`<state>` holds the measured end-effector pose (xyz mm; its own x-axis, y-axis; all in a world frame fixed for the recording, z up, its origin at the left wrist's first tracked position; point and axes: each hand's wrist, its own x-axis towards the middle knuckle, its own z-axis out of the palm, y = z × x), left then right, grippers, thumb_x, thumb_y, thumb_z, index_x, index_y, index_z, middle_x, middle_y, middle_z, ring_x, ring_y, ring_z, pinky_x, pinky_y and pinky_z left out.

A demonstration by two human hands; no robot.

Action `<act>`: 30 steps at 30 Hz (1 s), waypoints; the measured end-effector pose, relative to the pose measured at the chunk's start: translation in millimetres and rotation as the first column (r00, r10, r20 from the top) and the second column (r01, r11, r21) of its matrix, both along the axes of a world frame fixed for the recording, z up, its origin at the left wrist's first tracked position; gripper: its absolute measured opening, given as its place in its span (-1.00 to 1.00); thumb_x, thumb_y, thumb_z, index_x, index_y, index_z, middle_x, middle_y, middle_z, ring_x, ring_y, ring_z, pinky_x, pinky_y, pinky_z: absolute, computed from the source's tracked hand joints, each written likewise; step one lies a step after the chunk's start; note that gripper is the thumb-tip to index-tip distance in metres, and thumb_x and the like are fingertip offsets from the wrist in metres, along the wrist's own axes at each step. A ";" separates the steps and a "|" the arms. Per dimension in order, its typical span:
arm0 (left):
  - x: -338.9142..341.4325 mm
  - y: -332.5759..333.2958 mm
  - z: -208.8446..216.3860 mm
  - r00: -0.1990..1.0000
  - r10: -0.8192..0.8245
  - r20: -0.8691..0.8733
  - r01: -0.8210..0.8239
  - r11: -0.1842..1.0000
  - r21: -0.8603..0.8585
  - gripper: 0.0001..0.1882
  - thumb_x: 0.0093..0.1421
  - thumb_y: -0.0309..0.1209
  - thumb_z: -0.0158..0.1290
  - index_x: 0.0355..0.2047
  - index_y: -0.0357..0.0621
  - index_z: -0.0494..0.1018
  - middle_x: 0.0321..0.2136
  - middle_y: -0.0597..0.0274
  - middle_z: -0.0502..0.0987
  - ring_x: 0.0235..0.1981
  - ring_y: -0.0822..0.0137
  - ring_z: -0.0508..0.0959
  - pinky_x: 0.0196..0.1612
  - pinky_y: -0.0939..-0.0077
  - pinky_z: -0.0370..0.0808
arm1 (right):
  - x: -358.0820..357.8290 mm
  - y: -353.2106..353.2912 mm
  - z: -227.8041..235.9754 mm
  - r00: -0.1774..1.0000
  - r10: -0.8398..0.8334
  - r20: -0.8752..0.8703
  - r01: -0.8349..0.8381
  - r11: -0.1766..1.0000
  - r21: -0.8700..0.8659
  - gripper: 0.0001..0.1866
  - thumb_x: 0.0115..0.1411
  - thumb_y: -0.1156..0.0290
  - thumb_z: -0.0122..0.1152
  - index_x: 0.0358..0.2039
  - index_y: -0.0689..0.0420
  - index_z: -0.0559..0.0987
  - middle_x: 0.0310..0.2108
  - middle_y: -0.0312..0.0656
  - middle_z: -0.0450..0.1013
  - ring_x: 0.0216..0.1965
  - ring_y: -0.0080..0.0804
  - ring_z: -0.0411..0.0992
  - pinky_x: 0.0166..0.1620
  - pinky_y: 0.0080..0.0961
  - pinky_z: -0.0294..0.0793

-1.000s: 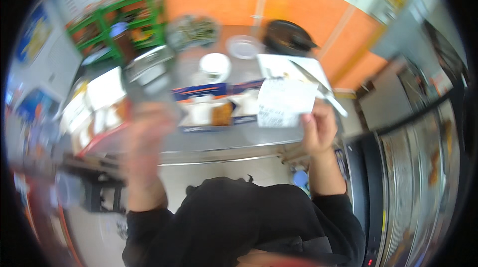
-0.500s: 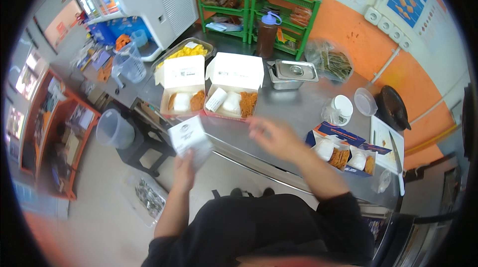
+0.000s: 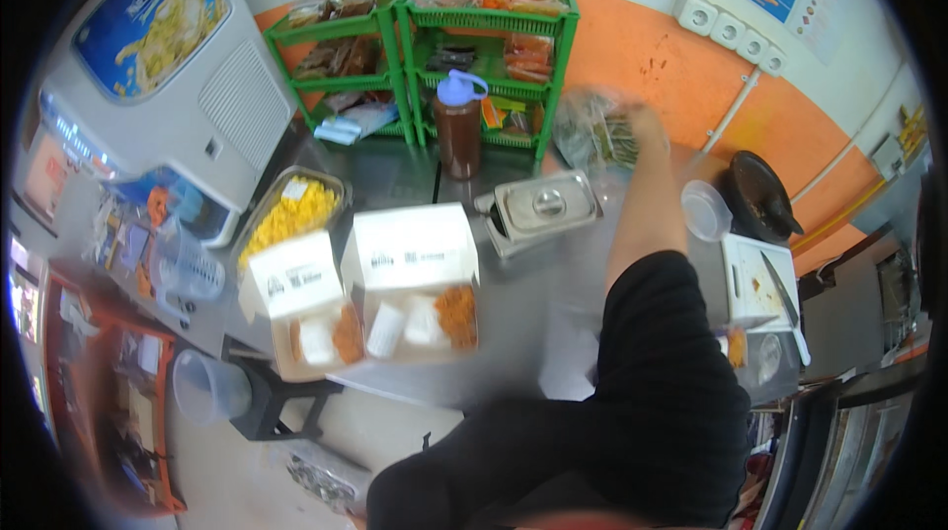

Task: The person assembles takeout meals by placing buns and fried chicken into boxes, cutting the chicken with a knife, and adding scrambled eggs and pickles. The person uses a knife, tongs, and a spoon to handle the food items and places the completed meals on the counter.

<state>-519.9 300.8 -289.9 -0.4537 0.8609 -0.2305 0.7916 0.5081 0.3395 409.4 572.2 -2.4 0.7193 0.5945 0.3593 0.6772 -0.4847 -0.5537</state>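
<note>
My right arm stretches far across the steel counter to a clear plastic bag (image 3: 583,130) of long green pieces by the orange wall. At the bag's right side is my right hand (image 3: 644,127), smeared by motion, so its fingers cannot be made out. My left hand is out of sight. A blurred whitish shape (image 3: 570,362) shows beside my black sleeve. Two open cardboard boxes stand side by side: the left box (image 3: 289,278) and the right box (image 3: 410,234) hold rice portions and fried breaded pieces. A small white packet (image 3: 384,330) lies in the right one.
Behind the boxes stand a tray of yellow pieces (image 3: 293,214), a brown sauce bottle (image 3: 458,135) and a lidded steel container (image 3: 543,209). Green racks (image 3: 484,76) line the wall. At right are a stone mortar (image 3: 760,196) and a knife (image 3: 780,288) on a white board (image 3: 746,278).
My right hand has gone from above the counter's front to the bag at the back. My left hand and its white paper carton have left clear view. The view has shifted.
</note>
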 end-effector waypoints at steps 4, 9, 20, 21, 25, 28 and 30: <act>25.3 27.1 15.0 0.995 -0.091 0.042 0.096 0.981 -0.169 -0.32 0.07 -0.43 0.02 0.18 -0.39 0.05 0.14 -0.23 0.20 0.19 -0.10 0.19 0.22 0.21 0.14 | -29.0 45.0 -101.8 0.911 -0.340 0.233 0.352 0.936 -0.008 -0.57 0.13 0.14 0.07 -0.22 0.30 0.53 -0.23 0.16 0.48 -0.08 -0.01 0.43 -0.02 -0.17 0.35; 52.7 63.7 49.6 0.988 -0.139 0.070 0.152 0.955 -0.255 -0.32 0.07 -0.42 0.02 0.18 -0.39 0.05 0.14 -0.23 0.20 0.19 -0.10 0.19 0.23 0.21 0.14 | 25.6 32.8 -77.3 0.980 -0.015 -0.198 -0.018 0.987 -0.161 -0.60 0.09 0.20 0.11 -0.15 0.23 0.52 -0.22 0.11 0.49 -0.11 0.01 0.44 -0.05 -0.24 0.37; 48.3 82.5 59.6 0.988 -0.122 0.094 0.145 0.940 -0.308 -0.31 0.06 -0.42 0.03 0.18 -0.39 0.05 0.14 -0.23 0.20 0.19 -0.10 0.19 0.23 0.22 0.14 | 48.2 22.4 -23.4 0.960 0.106 0.259 0.153 0.574 -0.805 -0.65 0.17 0.40 -0.10 -0.05 0.01 0.50 0.08 -0.15 0.32 0.13 -0.22 0.26 0.15 -0.22 0.22; 47.4 81.6 60.1 0.989 -0.116 0.096 0.141 0.940 -0.310 -0.31 0.06 -0.42 0.03 0.18 -0.39 0.05 0.14 -0.23 0.20 0.19 -0.10 0.19 0.23 0.22 0.14 | 45.7 22.4 -24.3 0.962 0.088 0.257 0.158 0.588 -0.794 -0.65 0.20 0.37 -0.13 -0.04 0.05 0.50 0.09 -0.13 0.31 0.15 -0.22 0.24 0.18 -0.24 0.19; 44.9 79.6 64.2 0.988 -0.115 0.099 0.141 0.937 -0.320 -0.31 0.06 -0.42 0.03 0.18 -0.39 0.05 0.14 -0.23 0.20 0.19 -0.10 0.19 0.23 0.22 0.14 | 44.3 21.4 -32.9 0.950 0.146 0.275 0.143 0.579 -0.803 -0.64 0.18 0.39 -0.12 -0.02 0.06 0.46 0.12 -0.18 0.27 0.20 -0.26 0.16 0.19 -0.23 0.16; 44.3 78.8 67.4 0.988 -0.117 0.103 0.145 0.934 -0.327 -0.30 0.06 -0.41 0.03 0.18 -0.38 0.05 0.14 -0.23 0.20 0.19 -0.10 0.19 0.23 0.22 0.14 | 47.8 22.2 -41.2 0.937 0.177 0.301 0.156 0.557 -0.816 -0.64 0.17 0.40 -0.12 -0.01 0.07 0.44 0.11 -0.19 0.28 0.20 -0.27 0.16 0.19 -0.23 0.15; 44.5 78.0 69.3 0.988 -0.115 0.103 0.143 0.933 -0.331 -0.30 0.05 -0.41 0.03 0.18 -0.38 0.05 0.14 -0.23 0.20 0.19 -0.10 0.19 0.23 0.22 0.13 | 50.7 23.0 -44.4 0.912 0.204 0.356 0.199 0.540 -0.818 -0.64 0.17 0.41 -0.12 -0.01 0.07 0.43 0.11 -0.19 0.28 0.19 -0.27 0.15 0.19 -0.21 0.15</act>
